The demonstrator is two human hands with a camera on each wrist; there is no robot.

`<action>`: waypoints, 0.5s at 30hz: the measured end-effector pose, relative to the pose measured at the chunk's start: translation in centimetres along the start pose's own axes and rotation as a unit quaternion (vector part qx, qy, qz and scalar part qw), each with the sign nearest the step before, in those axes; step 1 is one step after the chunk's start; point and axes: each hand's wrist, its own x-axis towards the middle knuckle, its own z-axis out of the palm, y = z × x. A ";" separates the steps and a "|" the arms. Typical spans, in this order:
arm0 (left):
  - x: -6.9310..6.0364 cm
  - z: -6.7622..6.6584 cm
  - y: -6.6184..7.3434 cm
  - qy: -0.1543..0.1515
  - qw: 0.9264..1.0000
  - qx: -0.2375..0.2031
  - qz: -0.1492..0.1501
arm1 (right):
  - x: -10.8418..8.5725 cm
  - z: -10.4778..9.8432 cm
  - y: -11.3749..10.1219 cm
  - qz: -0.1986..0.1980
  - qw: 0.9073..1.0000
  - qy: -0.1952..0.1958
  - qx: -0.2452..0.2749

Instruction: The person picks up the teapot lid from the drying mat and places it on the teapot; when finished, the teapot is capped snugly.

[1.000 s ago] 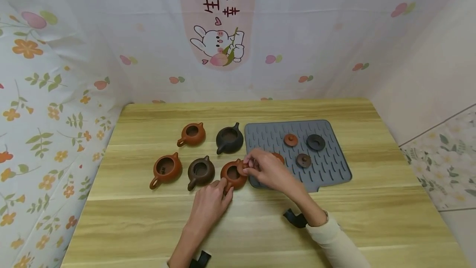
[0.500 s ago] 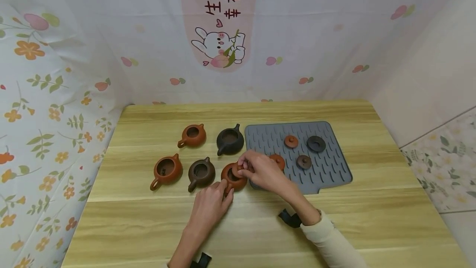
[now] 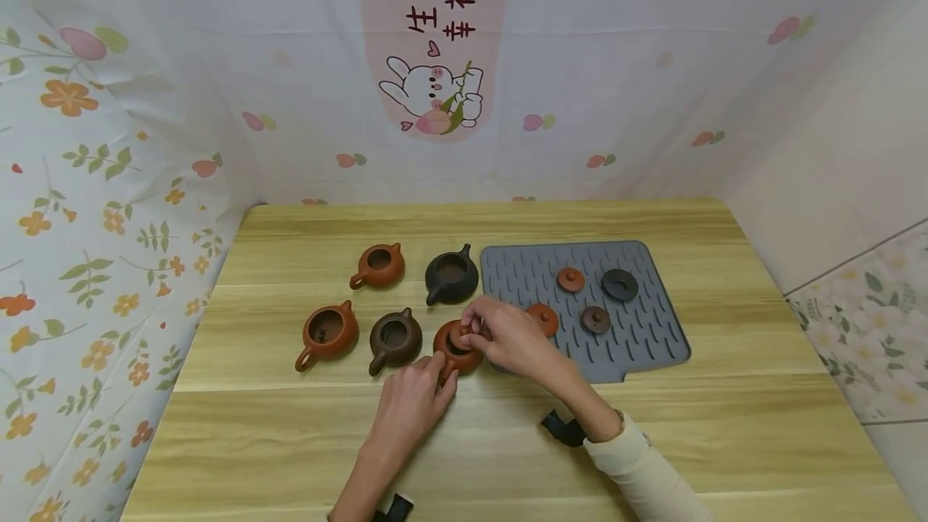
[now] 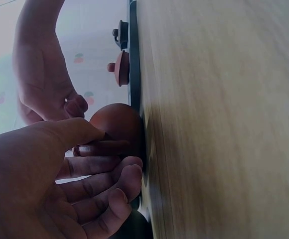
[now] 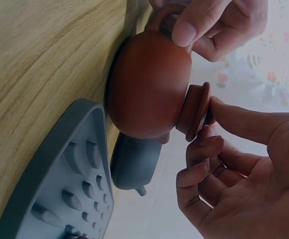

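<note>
A reddish-brown clay teapot point(image 3: 451, 362) stands on the table just left of the grey mat. My left hand point(image 3: 410, 395) pinches its handle point(image 4: 102, 148) between thumb and fingers. By its knob, my right hand point(image 3: 513, 338) holds a matching teapot lid point(image 5: 194, 110) between thumb and fingertips. In the right wrist view the lid is tilted at the teapot's mouth, its inner rim against or very near the opening; whether it touches I cannot tell. In the head view part of the dark opening shows beside the lid.
Several lidless teapots stand to the left, among them a black teapot point(image 3: 452, 276), a dark brown teapot point(image 3: 395, 338) and an orange teapot point(image 3: 328, 332). On the grey mat point(image 3: 652, 337) lie several lids, including a black lid point(image 3: 619, 285) and a brown lid point(image 3: 596, 320).
My right hand has moved left with the lid, from the teapot's right edge to over its opening. My left hand has stayed at the handle.
</note>
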 end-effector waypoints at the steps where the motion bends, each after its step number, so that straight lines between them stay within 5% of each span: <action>1: 0.0 0.0 0.0 0.001 1.000 -0.001 0.000 | 0.0 0.0 0.0 -0.002 1.000 0.001 -0.002; 15: 0.0 0.1 0.0 -0.001 1.000 0.003 0.000 | 0.3 0.3 -0.6 -0.014 1.000 -0.002 -0.028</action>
